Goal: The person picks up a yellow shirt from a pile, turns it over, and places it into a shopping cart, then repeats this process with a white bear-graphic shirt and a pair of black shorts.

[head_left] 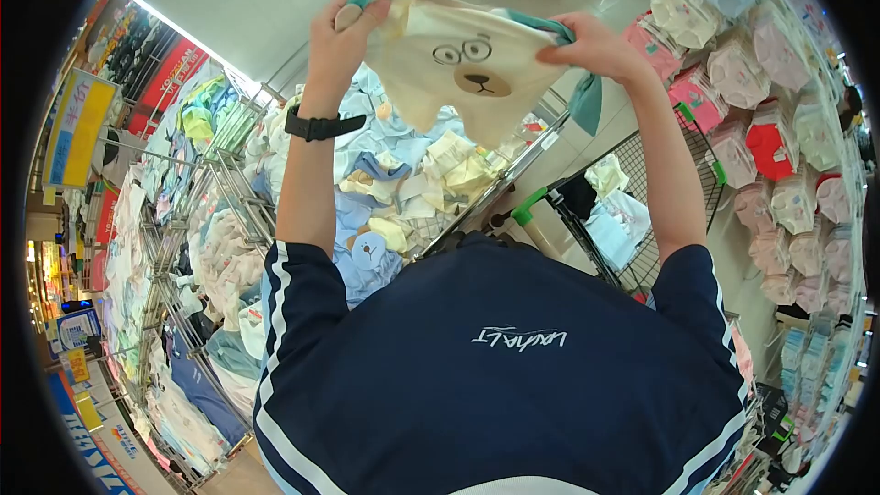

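A small cream children's garment (426, 60) with teal edging and a bear face in glasses is stretched out in front of me, held up above a pile of clothes. My left hand (344, 41), below a black wristwatch, is closed around its left upper corner. At the opposite corner, the fingers of my right hand (596, 46) pinch the teal part, and a teal flap dangles beneath them. Under the garment lie heaped blue, cream and yellow baby clothes (367, 192) in a metal-framed bin. The garment hides part of that heap.
To the right stands a wire shopping cart (674, 170) with green corners and folded clothes (619, 220) inside. Packaged underwear (738, 78) hangs on the right-hand rack. Metal-railed bins of clothes (225, 266) and a yellow sign (81, 128) are at left.
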Tool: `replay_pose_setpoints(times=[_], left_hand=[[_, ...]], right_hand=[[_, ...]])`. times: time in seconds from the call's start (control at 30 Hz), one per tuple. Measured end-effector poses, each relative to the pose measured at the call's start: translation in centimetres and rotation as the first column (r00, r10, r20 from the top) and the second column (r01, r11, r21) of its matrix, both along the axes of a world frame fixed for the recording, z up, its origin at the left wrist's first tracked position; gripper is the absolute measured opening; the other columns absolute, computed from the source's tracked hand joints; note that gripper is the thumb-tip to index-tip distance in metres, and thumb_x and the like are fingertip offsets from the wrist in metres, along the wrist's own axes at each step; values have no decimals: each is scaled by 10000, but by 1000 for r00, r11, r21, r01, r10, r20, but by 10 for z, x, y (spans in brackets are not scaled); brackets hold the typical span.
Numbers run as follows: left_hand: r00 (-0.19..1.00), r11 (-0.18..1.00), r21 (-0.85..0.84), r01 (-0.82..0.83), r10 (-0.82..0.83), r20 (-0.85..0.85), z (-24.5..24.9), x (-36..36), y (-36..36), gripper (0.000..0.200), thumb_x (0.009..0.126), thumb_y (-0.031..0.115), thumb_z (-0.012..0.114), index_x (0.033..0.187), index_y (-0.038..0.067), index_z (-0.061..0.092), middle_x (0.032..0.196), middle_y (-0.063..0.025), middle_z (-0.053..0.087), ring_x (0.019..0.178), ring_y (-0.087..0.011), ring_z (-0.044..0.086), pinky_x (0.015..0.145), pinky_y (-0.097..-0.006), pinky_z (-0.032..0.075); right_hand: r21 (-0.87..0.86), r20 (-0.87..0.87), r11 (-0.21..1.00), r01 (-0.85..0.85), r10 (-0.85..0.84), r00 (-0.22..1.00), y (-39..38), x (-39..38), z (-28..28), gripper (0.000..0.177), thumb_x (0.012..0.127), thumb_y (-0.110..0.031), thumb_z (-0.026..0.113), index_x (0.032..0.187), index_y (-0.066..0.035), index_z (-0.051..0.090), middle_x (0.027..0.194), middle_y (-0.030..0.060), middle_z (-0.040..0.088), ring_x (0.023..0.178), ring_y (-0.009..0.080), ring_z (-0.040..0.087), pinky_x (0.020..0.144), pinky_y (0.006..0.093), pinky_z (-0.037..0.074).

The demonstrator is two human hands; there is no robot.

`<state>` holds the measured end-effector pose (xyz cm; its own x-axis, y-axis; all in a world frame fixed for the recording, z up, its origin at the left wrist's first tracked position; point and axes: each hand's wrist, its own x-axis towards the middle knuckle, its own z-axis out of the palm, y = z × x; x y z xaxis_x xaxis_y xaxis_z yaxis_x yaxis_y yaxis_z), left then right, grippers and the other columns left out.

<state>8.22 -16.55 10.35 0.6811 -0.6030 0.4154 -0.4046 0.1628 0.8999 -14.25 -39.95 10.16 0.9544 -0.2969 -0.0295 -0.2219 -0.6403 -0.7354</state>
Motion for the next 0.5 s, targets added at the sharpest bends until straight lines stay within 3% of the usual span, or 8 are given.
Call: replay_pose_setpoints(times=[0.1, 0.23, 0.43, 0.5], left_hand=[[1000, 998, -64, 4, -3, 5, 2, 16, -5, 255, 813, 213, 732, 950, 13, 655, 827, 13, 622, 758, -74, 537, 671, -229, 422], [984, 987, -142, 75, -96, -149, 6, 24, -6, 242, 831, 216, 716, 964, 31, 635, 854, 13, 611, 791, -84, 544, 678, -233, 423], [929, 979, -133, 155, -191, -318, 0, 22, 5, 268, 853, 197, 691, 1054, 51, 591, 932, -11, 608, 852, -114, 572, 725, -257, 449], [895, 964, -205, 167, -236, -378, -3, 19, 8, 258, 853, 160, 676, 1059, 33, 585, 969, -35, 615, 887, -139, 588, 761, -277, 467]], right_hand=[[118, 160, 982, 147, -165, 973, -1, -1, 4, 288, 822, -273, 719, 979, -37, 668, 788, -32, 596, 773, 58, 525, 728, 233, 429], [542, 412, 839, -39, -225, 883, -12, 8, -11, 271, 885, -214, 654, 1103, -54, 628, 924, -15, 630, 794, 70, 569, 720, 245, 474], [797, 389, 567, -207, -220, 895, 5, 2, -4, 337, 900, -137, 606, 1191, 27, 557, 1093, 84, 640, 986, 136, 626, 848, 281, 520], [839, 392, 485, -245, -228, 891, 8, 3, -7, 342, 899, -138, 601, 1196, 26, 553, 1111, 98, 637, 993, 156, 630, 860, 293, 520]])
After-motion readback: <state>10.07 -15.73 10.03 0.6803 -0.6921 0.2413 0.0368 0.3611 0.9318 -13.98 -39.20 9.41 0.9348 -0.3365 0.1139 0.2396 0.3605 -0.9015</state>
